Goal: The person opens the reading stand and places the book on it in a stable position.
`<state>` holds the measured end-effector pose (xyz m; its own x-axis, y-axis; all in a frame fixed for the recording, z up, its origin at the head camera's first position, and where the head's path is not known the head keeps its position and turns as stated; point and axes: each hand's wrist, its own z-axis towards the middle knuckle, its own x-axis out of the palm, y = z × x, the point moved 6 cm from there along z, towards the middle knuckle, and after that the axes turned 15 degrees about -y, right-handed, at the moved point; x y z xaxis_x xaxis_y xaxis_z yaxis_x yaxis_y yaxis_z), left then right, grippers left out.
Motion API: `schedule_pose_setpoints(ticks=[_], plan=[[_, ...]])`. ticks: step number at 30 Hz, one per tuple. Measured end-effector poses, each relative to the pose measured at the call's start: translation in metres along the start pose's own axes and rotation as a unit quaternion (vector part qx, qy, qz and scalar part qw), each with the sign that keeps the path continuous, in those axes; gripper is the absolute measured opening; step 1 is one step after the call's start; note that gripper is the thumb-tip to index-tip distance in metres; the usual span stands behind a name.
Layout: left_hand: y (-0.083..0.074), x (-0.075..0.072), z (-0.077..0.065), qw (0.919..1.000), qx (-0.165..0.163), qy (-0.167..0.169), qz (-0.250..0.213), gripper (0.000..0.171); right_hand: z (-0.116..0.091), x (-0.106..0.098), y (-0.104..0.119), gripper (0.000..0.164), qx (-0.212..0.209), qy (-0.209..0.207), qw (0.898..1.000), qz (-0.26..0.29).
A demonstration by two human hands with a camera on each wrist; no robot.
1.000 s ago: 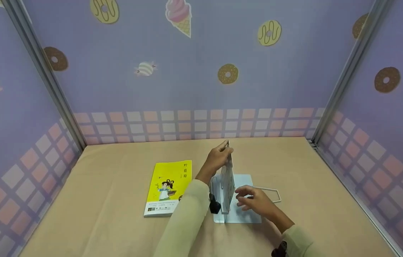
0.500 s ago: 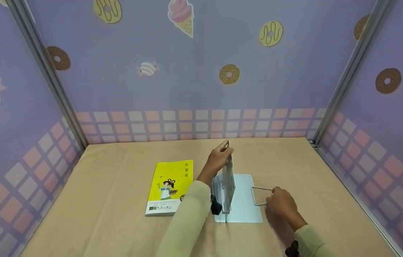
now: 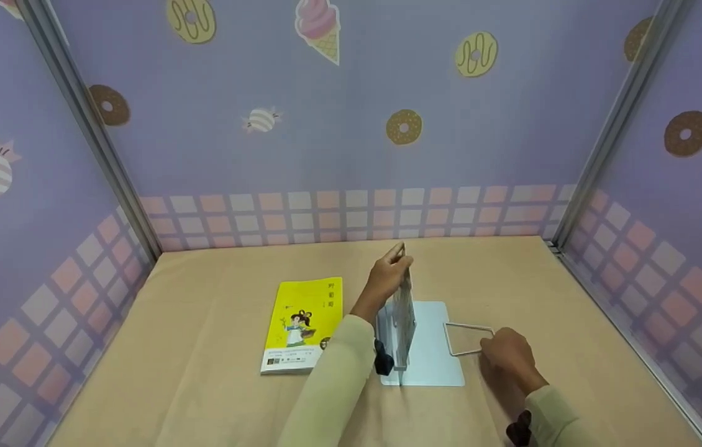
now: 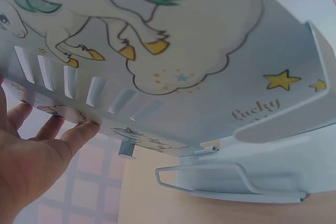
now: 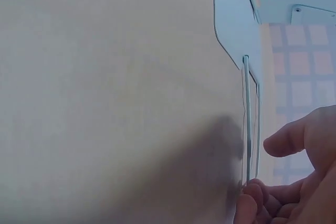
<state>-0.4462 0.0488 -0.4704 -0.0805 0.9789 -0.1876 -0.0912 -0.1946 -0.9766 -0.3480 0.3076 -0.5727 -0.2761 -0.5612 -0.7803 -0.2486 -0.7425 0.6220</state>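
A light blue bookstand stands on the table in the head view, its slotted panel [image 3: 405, 329] upright and edge-on above a flat base plate [image 3: 439, 347]. My left hand [image 3: 387, 276] pinches the panel's top edge. In the left wrist view the panel [image 4: 199, 77] bears a unicorn print, with the fingers [image 4: 79, 135] against its slotted part. A wire loop [image 3: 469, 326] sticks out to the right of the base. My right hand [image 3: 511, 355] holds its outer end, fingers curled there. In the right wrist view the thumb [image 5: 286, 140] is apart from the wire.
A yellow book [image 3: 304, 304] with a cartoon cover lies flat, left of the stand. Beige cloth covers the table [image 3: 214, 347]. Patterned walls [image 3: 351, 155] and metal posts [image 3: 87, 124] close in the back and sides.
My right hand has moved right, from beside the panel to the wire loop's outer end, and has taken hold of it. The left hand stays on the panel's top. The view shifts slightly.
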Motion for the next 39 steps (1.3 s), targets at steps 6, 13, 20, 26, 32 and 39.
schedule_pose_setpoints(ticks=[6, 13, 20, 26, 32, 39], plan=[[0.001, 0.001, 0.000, 1.0000, -0.001, 0.009, 0.000, 0.060, 0.006, -0.004, -0.010, 0.028, 0.066, 0.016, 0.994, 0.089], [-0.002, 0.001, 0.001, 0.9999, 0.002, 0.015, 0.001, 0.060, 0.005, -0.004, -0.004, 0.042, 0.108, 0.033, 0.959, 0.260], [-0.002, 0.002, 0.002, 0.9999, 0.004, 0.010, 0.012, 0.061, -0.005, 0.007, 0.027, 0.022, 0.002, 0.034, 0.963, 0.269], [-0.002, 0.004, 0.003, 0.9997, 0.008, 0.005, 0.021, 0.061, -0.016, 0.025, 0.043, 0.018, -0.078, 0.026, 0.977, 0.198], [-0.004, 0.006, 0.002, 0.9999, 0.005, 0.006, 0.012, 0.061, -0.019, 0.037, 0.051, 0.020, -0.165, 0.004, 0.981, 0.105], [-0.005, 0.015, 0.001, 0.9977, 0.019, 0.006, 0.064, 0.062, -0.021, 0.040, 0.058, 0.020, -0.209, -0.002, 0.976, 0.058]])
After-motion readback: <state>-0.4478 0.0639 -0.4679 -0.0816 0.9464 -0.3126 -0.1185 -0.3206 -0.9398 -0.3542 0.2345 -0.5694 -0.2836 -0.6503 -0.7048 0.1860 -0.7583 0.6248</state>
